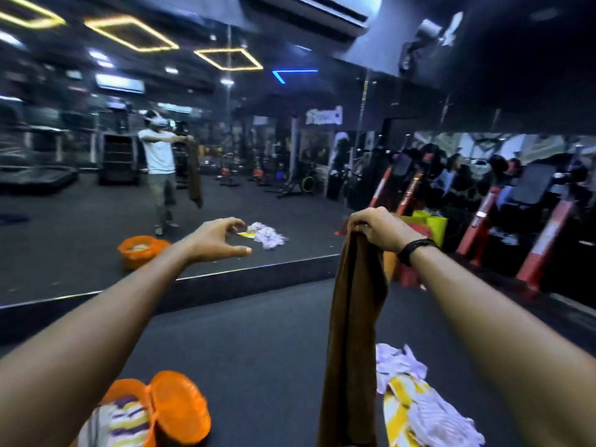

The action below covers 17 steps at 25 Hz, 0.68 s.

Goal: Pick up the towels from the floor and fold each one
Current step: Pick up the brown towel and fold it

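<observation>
A long brown towel point(353, 330) hangs straight down from my right hand point(382, 229), which is shut on its top edge at arm's length. My left hand point(216, 240) is stretched out to the left of it, fingers spread and curved, holding nothing. On the dark floor at the lower right lies a heap of towels: a pale lilac one point(398, 364) and a yellow-and-white one point(400, 401). At the bottom left an orange basket point(175, 404) with its lid flipped open holds striped purple, yellow and white cloth point(129, 421).
A wall mirror point(96, 259) straight ahead reflects me, the hanging towel, the basket and the heap. Its low dark sill runs across the floor. Red gym machines point(541, 246) and a yellow bag point(433, 225) stand at the right. Black floor lies between basket and heap.
</observation>
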Available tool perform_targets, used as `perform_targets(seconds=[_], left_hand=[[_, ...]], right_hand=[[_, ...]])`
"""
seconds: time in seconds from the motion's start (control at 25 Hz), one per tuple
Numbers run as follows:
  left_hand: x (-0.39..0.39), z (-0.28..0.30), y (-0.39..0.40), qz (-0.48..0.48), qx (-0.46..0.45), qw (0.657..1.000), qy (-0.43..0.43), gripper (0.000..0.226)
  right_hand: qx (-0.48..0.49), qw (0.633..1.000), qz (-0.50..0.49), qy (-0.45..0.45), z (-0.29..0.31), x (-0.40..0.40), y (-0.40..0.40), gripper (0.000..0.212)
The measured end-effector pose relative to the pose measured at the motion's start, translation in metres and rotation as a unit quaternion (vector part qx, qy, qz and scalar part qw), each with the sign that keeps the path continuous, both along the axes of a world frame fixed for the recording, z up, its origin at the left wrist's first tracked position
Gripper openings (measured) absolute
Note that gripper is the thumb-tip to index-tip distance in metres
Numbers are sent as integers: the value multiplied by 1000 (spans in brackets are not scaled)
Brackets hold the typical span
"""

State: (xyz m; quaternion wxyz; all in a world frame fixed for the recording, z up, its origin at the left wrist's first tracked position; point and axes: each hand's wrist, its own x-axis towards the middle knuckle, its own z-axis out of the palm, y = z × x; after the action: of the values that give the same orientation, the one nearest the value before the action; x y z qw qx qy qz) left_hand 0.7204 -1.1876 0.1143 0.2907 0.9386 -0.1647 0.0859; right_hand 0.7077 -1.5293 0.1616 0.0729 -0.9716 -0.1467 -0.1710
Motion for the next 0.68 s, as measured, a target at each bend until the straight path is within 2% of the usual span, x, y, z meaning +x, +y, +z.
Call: perform_targets(seconds=[0.16,0.28,0.44,0.68], left_hand=[[-35,-3,130,102,11,995,3,72],[-61,-9,229,143,10,990,13,82],[-87,-18,346,181,29,983,20,68],[-121,-21,505,239,51,969,46,70]], right_hand=[[-15,998,58,-13,-1,14,112,22],[-16,993,113,-2,-6,30,210,21],[-22,988,150,22,-16,55,329,32],[-35,979,201,24,-25,69,489,28]])
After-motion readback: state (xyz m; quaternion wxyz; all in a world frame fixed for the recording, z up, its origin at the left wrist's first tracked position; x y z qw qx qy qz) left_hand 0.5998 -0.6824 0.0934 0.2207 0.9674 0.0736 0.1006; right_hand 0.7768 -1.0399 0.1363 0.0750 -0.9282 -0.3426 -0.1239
